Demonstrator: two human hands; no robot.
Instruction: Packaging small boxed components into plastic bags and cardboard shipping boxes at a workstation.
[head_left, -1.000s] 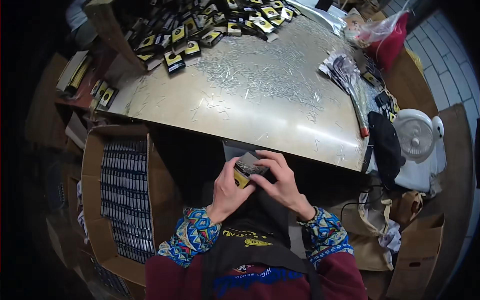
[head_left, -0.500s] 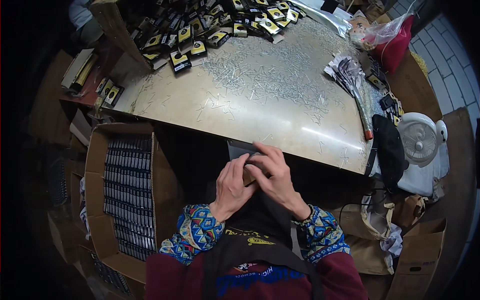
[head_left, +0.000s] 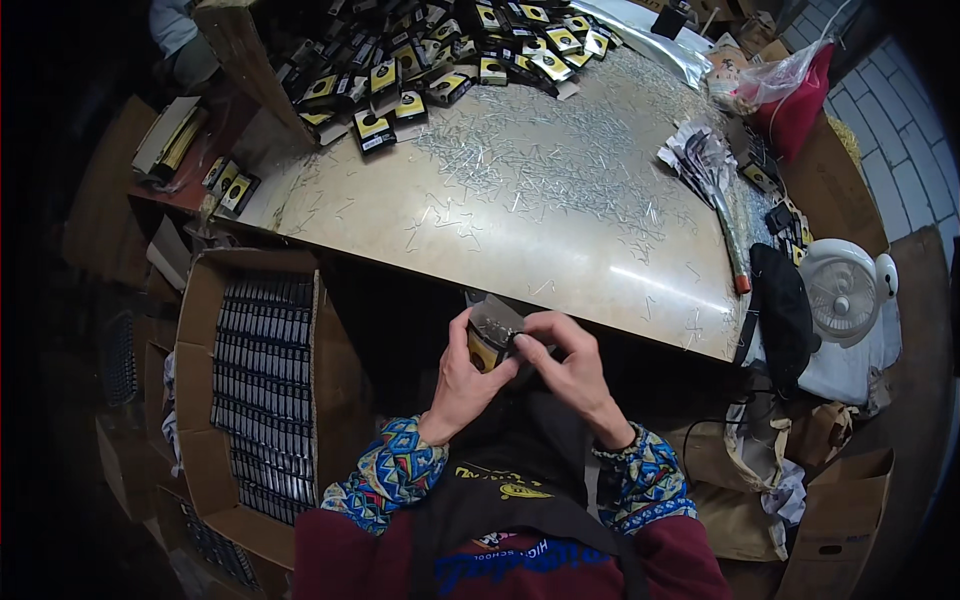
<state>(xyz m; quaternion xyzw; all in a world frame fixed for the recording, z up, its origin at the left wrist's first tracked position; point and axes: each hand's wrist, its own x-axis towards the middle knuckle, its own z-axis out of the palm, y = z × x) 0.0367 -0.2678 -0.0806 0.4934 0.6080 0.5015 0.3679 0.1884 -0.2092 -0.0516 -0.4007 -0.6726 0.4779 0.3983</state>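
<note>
In front of my apron, just off the table's near edge, I hold a small black and yellow cardboard box point(head_left: 483, 354) with its top open. Small shiny metal pieces show at its mouth. My left hand point(head_left: 457, 388) is closed round the box's left side and bottom. At the upper right rim, the thumb and fingers of my right hand point(head_left: 572, 372) pinch the box edge; whether a loose piece is also between them I cannot tell. Beyond the hands, many thin bent metal pins point(head_left: 525, 165) lie scattered over the pale tabletop point(head_left: 335, 220).
A heap of similar small boxes point(head_left: 410, 60) covers the table's far left. Left of me stands a big carton point(head_left: 195, 400) packed with rows of dark boxes. To the right are a paper-wrapped bundle point(head_left: 722, 215), a black cloth point(head_left: 778, 310), a white fan point(head_left: 840, 295) and another carton point(head_left: 830, 535).
My hands have moved apart a little, with the right shifting right and down. The box, mostly covered before, now shows its open top and yellow face. The view has shifted slightly.
</note>
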